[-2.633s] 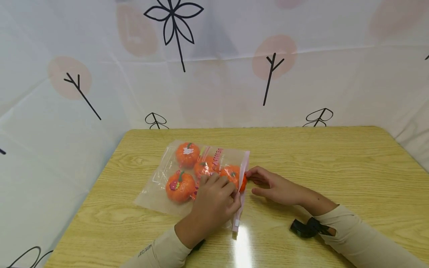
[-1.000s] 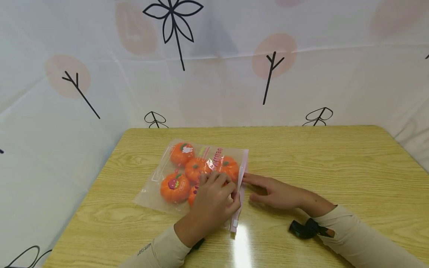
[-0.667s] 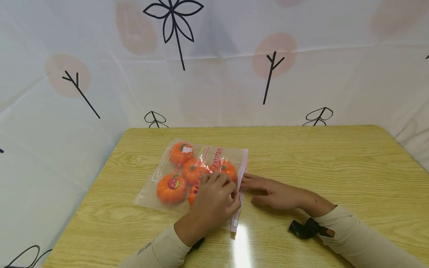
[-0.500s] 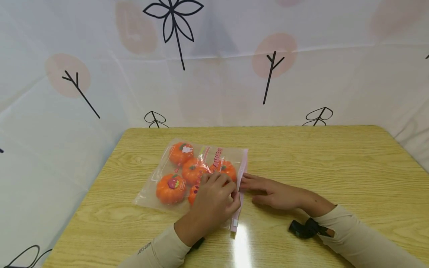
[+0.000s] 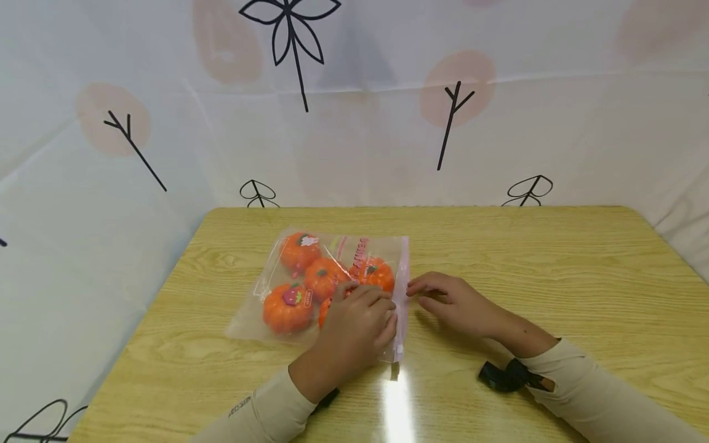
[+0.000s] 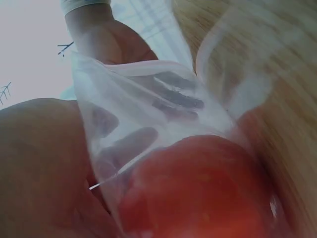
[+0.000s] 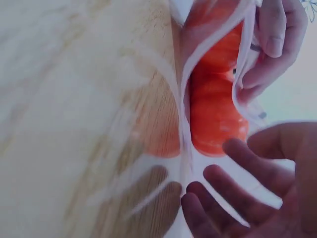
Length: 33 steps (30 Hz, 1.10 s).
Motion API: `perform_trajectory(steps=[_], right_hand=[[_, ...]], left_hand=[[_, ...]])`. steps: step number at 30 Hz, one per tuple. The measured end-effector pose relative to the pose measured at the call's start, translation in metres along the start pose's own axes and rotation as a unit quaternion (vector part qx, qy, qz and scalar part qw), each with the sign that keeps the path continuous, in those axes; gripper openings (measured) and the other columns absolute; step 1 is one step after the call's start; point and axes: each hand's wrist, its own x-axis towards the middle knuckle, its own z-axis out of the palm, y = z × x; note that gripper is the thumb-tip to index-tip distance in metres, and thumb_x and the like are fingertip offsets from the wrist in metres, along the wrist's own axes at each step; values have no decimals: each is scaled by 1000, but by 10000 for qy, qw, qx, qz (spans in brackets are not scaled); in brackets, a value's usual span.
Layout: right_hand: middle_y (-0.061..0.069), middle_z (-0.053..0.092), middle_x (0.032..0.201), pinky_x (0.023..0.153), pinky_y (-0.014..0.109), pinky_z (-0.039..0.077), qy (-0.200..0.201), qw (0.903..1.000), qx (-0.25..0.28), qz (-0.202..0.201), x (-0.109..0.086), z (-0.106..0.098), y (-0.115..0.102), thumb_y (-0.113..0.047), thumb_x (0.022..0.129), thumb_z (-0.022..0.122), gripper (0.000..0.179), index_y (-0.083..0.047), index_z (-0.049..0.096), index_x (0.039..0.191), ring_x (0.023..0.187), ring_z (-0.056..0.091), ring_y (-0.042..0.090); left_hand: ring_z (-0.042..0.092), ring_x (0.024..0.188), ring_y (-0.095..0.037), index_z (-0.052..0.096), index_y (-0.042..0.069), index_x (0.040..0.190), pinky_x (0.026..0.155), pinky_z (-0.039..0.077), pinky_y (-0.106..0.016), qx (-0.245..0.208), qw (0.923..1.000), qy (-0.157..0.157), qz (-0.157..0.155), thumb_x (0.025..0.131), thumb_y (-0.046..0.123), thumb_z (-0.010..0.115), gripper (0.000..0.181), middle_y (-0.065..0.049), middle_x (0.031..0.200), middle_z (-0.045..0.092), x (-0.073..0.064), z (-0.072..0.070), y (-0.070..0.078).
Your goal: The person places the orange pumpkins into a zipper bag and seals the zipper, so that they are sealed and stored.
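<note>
A clear zip bag [image 5: 249, 323] lies on the table, its pink zip edge [image 5: 404, 264] facing right. Several small orange toy pumpkins [image 5: 288, 309] are inside it; one is partly behind my left hand [image 5: 357, 326]. That hand lies over the bag's right part and pinches the upper layer near the mouth. In the right wrist view the mouth gapes, with pumpkins [image 7: 213, 116] showing between the layers. My right hand [image 5: 462, 307], fingers loosely bent and holding nothing, is just right of the zip edge. Its spread fingers show in the right wrist view, before the opening.
The wooden table [image 5: 532, 252] extends to both sides of the bag. Behind it hangs a pale cloth [image 5: 360, 147] with plant drawings. Black wrist devices [image 5: 501, 376] sit under both sleeves. A white slider [image 5: 399, 349] is at the zip's near end.
A pumpkin at the mouth went fully into the bag as my right fingers pushed in. Since then my right hand has drawn back out, and the zip's near end has shifted away from me.
</note>
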Motion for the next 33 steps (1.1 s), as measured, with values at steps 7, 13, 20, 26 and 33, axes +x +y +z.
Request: perform_trajectory(steps=[7,13,20,26,33], right_hand=[[4,65,75,57,26,50,-601,9963,560,255,-2,0,-13,-16,100,58,14,-9,68,92,63,58,9],[-5,61,75,56,24,51,-1158,9917,458,-326,-6,8,-21,-11,95,64,6,-14,66,91,63,55,2],[-16,56,71,56,19,48,-760,9932,-503,-723,-7,14,-27,-11,89,71,15,-23,62,85,64,50,-4],[-1,63,67,50,24,49,-1134,9914,658,34,-9,17,-31,-12,101,53,21,-10,69,86,56,56,5],[19,67,66,41,22,43,-1767,9586,2047,892,-9,22,-35,-32,105,48,48,3,70,81,47,60,11]], left_hand=[[65,115,-10,76,21,104,106,40,-45,-130,9992,-353,-97,91,27,62,20,7,116,73,0,-2,-2],[62,123,-11,74,21,110,113,35,-47,-371,9972,-605,-218,95,30,59,23,6,124,71,2,-1,-7],[59,127,-11,73,22,111,115,32,-47,-576,9959,-632,-280,97,30,56,23,5,126,69,3,0,-13],[58,127,-10,73,22,107,115,32,-46,-961,9932,-545,-359,97,26,56,20,6,125,69,2,1,-14],[56,120,-10,68,22,99,115,33,-41,-1273,9901,-461,-369,97,24,57,12,8,120,65,1,1,-15]])
